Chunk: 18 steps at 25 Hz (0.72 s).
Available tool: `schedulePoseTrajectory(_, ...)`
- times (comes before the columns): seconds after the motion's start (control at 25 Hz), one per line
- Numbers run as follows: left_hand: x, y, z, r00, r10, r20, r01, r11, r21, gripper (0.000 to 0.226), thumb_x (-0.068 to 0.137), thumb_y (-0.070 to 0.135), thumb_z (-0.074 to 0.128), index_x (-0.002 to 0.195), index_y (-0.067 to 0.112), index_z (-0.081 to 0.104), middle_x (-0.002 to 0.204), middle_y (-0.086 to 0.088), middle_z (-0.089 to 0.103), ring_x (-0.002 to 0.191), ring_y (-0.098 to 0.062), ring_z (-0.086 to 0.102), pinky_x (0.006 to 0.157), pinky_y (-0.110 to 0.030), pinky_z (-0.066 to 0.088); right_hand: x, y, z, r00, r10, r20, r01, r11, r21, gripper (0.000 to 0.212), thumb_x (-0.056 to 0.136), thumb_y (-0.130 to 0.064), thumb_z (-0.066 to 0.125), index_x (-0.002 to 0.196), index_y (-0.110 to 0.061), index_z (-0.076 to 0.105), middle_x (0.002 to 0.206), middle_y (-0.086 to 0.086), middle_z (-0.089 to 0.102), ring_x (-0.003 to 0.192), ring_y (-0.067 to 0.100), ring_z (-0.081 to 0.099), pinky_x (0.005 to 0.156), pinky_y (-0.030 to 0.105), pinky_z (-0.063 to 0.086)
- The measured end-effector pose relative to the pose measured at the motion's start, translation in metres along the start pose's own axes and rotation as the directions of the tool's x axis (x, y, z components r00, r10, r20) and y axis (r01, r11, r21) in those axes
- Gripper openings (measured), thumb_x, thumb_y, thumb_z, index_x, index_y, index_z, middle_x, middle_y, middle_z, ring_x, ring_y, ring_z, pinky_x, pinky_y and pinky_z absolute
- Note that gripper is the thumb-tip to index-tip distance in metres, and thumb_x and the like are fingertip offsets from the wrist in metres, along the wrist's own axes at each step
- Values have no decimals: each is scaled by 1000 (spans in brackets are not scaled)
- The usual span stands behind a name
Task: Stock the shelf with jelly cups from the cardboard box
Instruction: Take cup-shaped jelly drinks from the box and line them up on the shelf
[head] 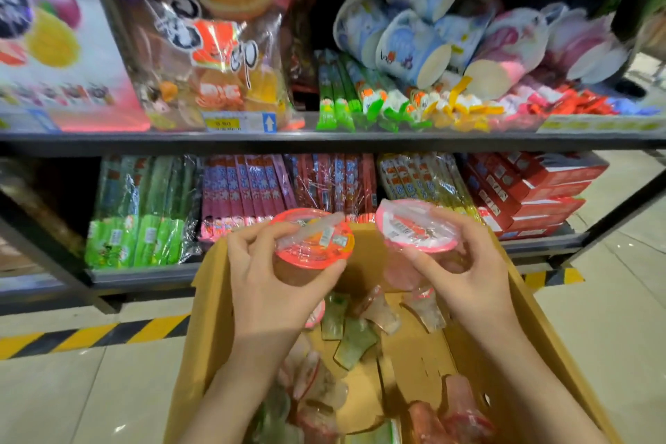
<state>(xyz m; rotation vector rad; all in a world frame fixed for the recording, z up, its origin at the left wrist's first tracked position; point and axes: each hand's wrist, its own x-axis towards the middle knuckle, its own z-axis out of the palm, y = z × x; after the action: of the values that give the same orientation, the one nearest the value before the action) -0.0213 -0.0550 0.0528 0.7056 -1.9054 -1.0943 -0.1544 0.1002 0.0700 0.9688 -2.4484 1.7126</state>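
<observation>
Glossy round jelly cups (312,240) over cardboard box (414,360)

An orange-lidded jelly cup (312,245) sits in the left hand (268,285), tilted, its film lid facing up and forward, amber jelly below. A pink-lidded cup (418,227) is gripped by the right hand (468,270), lid tilted towards the shelf (324,141). Both are held above the open cardboard box (212,317), where more cups (360,335), green, pink and clear, lie tumbled on their sides
</observation>
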Motion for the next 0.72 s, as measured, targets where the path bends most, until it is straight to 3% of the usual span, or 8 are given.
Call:
schedulePoseTrajectory(0.16,33,59,-26,997,24,-69,-28,998,-65,51,50,37,81,87,52,49,104,21,35,104,-2,44,91,-9,36,24,-65,-12,999,-1,-40,5,996,92,54,53,-58,66,104,-46,55,118,-13,53,106,2,56,75,18,53)
schedulePoseTrajectory(0.32,74,128,-56,994,15,-110,-30,991,-127,55,42,57,84,87,57,53,106,15,41,104,-3,51,91,-33,46,58,-138,-28,996,-28,-86,45,976,211,50,51,-50,71,99,-46,59,119,-7,57,104,2,58,73,11,51)
schedulePoseTrajectory(0.44,106,181,-79,989,43,-141,-66,985,-162,55,41,58,76,90,58,53,107,19,42,102,6,51,85,-27,47,86,-197,-48,990,-63,-128,97,955,279,46,54,-45,73,99,-45,62,119,-9,60,105,5,60,71,9,49)
schedulePoseTrajectory(0.6,149,273,-109,980,68,-185,-113,963,-245,59,33,62,73,89,58,55,102,26,44,98,-3,58,76,-20,47,122,-284,-84,974,-137,-182,192,921,338,47,55,-41,74,100,-43,63,112,-15,64,102,5,63,73,11,51)
schedulePoseTrajectory(0.72,176,349,-136,976,108,-192,-163,939,-303,59,32,59,75,88,55,57,102,22,48,96,-3,61,73,-18,51,148,-354,-119,966,-165,-201,230,902,364,53,50,-33,86,96,-47,64,110,-15,66,95,3,65,70,13,52)
